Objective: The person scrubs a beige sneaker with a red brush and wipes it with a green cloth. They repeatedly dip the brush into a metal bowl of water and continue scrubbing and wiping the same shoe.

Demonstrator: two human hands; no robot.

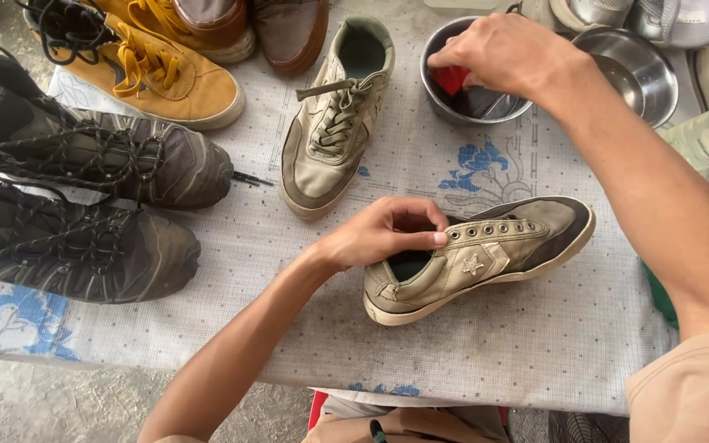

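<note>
Outdoor concrete floor (10, 402) | floral-cloth table (494, 344) | left hand (383, 234) grip clamped on laceless sneaker (486, 254) | right hand (502, 53) pinching red cloth (451, 79)

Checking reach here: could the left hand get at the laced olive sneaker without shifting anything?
Probably yes. The left hand grips the unlaced sneaker; the laced olive sneaker lies just beyond it, with only bare tablecloth between.

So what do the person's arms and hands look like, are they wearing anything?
Both arms are bare from wrist to above the elbow. The left hand and right hand wear no gloves, rings or watch. A short, light tan fabric sleeve covers the right upper arm.
</note>
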